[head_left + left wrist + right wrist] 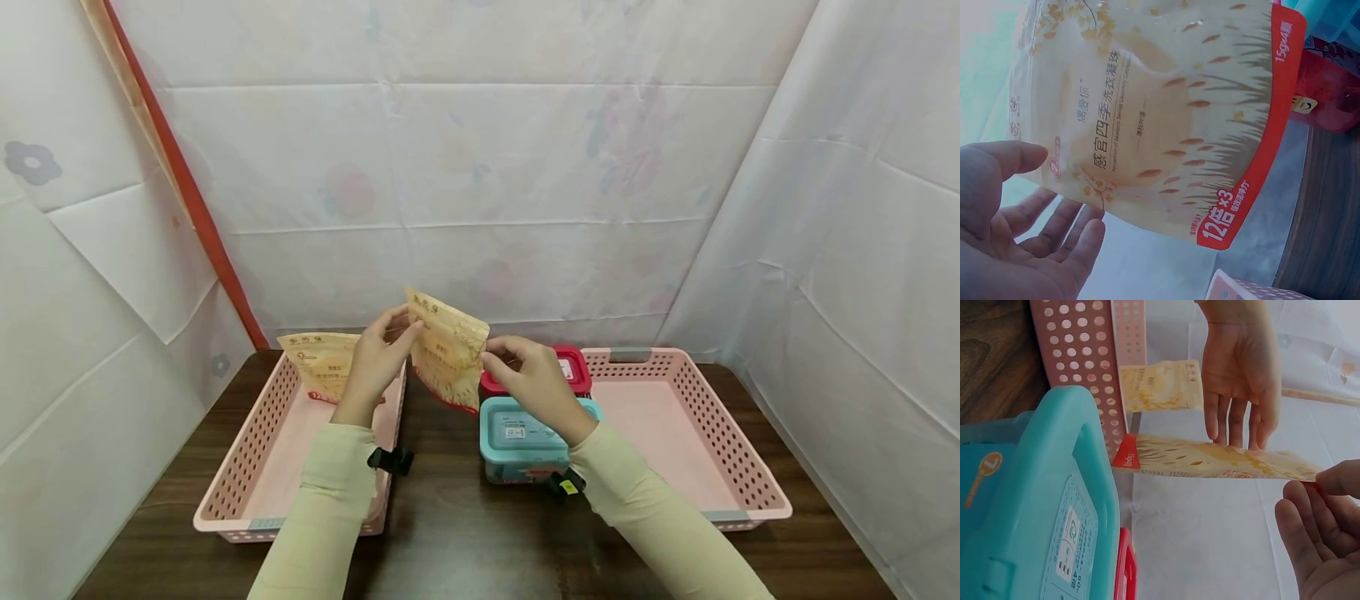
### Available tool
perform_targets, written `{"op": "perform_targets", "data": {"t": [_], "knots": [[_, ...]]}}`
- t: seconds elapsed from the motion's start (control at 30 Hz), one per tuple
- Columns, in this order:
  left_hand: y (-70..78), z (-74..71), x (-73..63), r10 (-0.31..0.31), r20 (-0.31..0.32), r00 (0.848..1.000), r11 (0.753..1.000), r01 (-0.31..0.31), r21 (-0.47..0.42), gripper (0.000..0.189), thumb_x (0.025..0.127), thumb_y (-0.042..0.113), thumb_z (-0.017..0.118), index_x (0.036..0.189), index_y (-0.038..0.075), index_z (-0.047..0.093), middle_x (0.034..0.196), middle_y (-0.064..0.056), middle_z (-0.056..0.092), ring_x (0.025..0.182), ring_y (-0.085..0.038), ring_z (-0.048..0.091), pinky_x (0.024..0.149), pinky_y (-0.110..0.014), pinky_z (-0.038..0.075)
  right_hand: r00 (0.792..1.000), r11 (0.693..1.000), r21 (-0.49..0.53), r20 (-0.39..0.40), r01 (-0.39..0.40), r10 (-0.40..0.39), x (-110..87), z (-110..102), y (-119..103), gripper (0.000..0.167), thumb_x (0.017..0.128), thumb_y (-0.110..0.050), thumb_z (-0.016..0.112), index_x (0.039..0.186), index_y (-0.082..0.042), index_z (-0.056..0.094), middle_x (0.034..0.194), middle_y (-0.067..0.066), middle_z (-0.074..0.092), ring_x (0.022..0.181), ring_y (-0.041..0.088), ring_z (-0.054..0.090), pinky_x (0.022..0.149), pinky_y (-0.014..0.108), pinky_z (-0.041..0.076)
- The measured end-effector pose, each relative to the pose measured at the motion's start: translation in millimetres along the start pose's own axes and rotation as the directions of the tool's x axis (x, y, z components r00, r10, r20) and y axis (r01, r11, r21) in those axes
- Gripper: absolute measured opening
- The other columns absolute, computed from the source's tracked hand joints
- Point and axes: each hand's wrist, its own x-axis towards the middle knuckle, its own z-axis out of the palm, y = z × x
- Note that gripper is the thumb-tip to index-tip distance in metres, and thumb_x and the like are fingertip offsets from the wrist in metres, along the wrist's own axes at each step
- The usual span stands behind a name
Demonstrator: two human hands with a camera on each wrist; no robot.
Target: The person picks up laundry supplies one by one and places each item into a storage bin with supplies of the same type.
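A cream laundry-pod pouch (450,354) with a red bottom band is held up between both hands, tilted, above the space between two baskets. My left hand (375,362) pinches its left edge, the thumb on the printed front. At the opposite edge my right hand (536,379) grips a corner between thumb and index finger; the other fingers (1307,531) curl loosely in the right wrist view. The left wrist view shows the pouch's printed front (1147,112) up close. A similar pouch (318,367) stands in the left pink basket (247,450), partly hidden by my left hand.
Below my right hand is a turquoise lidded box (517,433), with a red-lidded box (573,371) behind it. A right pink basket (645,417) stands beside them on the dark wooden table (450,533). White patterned sheets (480,167) hang around the table.
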Motion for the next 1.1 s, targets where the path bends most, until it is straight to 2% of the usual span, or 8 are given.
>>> {"op": "perform_targets", "data": {"t": [0.17, 0.33, 0.4, 0.5, 0.63, 0.8, 0.9, 1.1], "knots": [[-0.5, -1.9, -2.6, -0.008, -0.038, 0.999, 1.0, 0.008, -0.015, 0.052, 0.1, 0.044, 0.06, 0.146, 0.02, 0.054, 0.138, -0.008, 0.056, 0.124, -0.028, 0.052, 0.096, -0.049, 0.049, 1.0, 1.0, 0.018, -0.013, 0.003, -0.003, 0.4, -3, 2, 0.015, 0.099, -0.014, 0.066, 0.111, -0.008, 0.073, 0.099, 0.0, 0.071, 0.084, 0.01, 0.064, 0.076, 0.032, 0.057], [-0.7, -4.6, -5.9, -0.01, -0.101, 0.995, 0.998, 0.005, -0.055, 0.044, 0.101, 0.041, 0.061, 0.139, 0.02, 0.061, 0.125, -0.006, 0.064, 0.106, -0.026, 0.06, 0.079, -0.037, 0.054, 0.999, 0.999, 0.05, -0.032, -0.019, 0.021, 1.5, -7, 6, 0.015, 0.1, -0.016, 0.064, 0.11, -0.009, 0.073, 0.097, 0.001, 0.072, 0.084, 0.013, 0.066, 0.076, 0.033, 0.057], [-0.9, -6.0, -7.3, -0.014, -0.127, 0.992, 0.997, 0.004, -0.077, 0.042, 0.1, 0.041, 0.061, 0.135, 0.018, 0.064, 0.117, -0.007, 0.065, 0.099, -0.025, 0.061, 0.074, -0.036, 0.054, 0.999, 0.997, 0.075, -0.033, -0.035, 0.038, 2.1, -8, 7, 0.015, 0.101, -0.017, 0.064, 0.109, -0.01, 0.073, 0.095, 0.002, 0.071, 0.083, 0.015, 0.066, 0.075, 0.034, 0.056], [-1.2, -8.3, -9.4, -0.019, -0.143, 0.99, 0.996, 0.006, -0.094, 0.042, 0.099, 0.041, 0.063, 0.132, 0.015, 0.067, 0.11, -0.009, 0.065, 0.095, -0.022, 0.061, 0.079, -0.038, 0.055, 0.998, 0.991, 0.122, -0.033, -0.054, 0.058, 2.7, -10, 9, 0.016, 0.101, -0.02, 0.063, 0.109, -0.01, 0.073, 0.093, 0.005, 0.07, 0.082, 0.018, 0.066, 0.073, 0.035, 0.056], [-1.2, -11.0, -11.9, -0.022, -0.132, 0.991, 0.994, 0.007, -0.111, 0.044, 0.098, 0.042, 0.064, 0.131, 0.013, 0.067, 0.109, -0.01, 0.065, 0.097, -0.024, 0.061, 0.087, -0.041, 0.055, 0.996, 0.982, 0.178, -0.038, -0.071, 0.079, 3.0, -11, 12, 0.019, 0.101, -0.02, 0.063, 0.11, -0.006, 0.072, 0.095, 0.014, 0.069, 0.085, 0.028, 0.066, 0.075, 0.035, 0.057], [0.8, -14.3, -17.7, -0.03, -0.101, 0.994, 0.992, 0.017, -0.129, 0.047, 0.097, 0.044, 0.065, 0.132, 0.014, 0.067, 0.112, -0.012, 0.065, 0.101, -0.026, 0.061, 0.085, -0.033, 0.056, 0.988, 0.964, 0.228, -0.04, -0.134, 0.147, 4.3, -13, 11, 0.022, 0.101, -0.013, 0.062, 0.116, 0.001, 0.069, 0.102, 0.02, 0.069, 0.091, 0.034, 0.067, 0.08, 0.033, 0.058], [1.4, -15.7, -21.1, -0.036, -0.09, 0.995, 0.992, 0.025, -0.121, 0.048, 0.097, 0.045, 0.065, 0.132, 0.013, 0.067, 0.113, -0.011, 0.065, 0.1, -0.022, 0.061, 0.085, -0.034, 0.056, 0.982, 0.955, 0.246, -0.049, -0.165, 0.182, 4.7, -13, 13, 0.022, 0.102, -0.014, 0.061, 0.118, 0.0, 0.069, 0.102, 0.016, 0.069, 0.091, 0.03, 0.068, 0.081, 0.033, 0.058], [2.7, -17.0, -27.0, -0.019, -0.061, 0.998, 0.986, 0.009, -0.164, 0.046, 0.098, 0.04, 0.065, 0.13, 0.007, 0.067, 0.107, -0.011, 0.066, 0.09, -0.017, 0.064, 0.082, -0.039, 0.058, 0.972, 0.931, 0.303, -0.058, -0.201, 0.228, 5.7, -13, 21, 0.027, 0.101, -0.024, 0.064, 0.119, -0.005, 0.07, 0.103, 0.011, 0.069, 0.097, 0.037, 0.066, 0.084, 0.034, 0.058]]}}
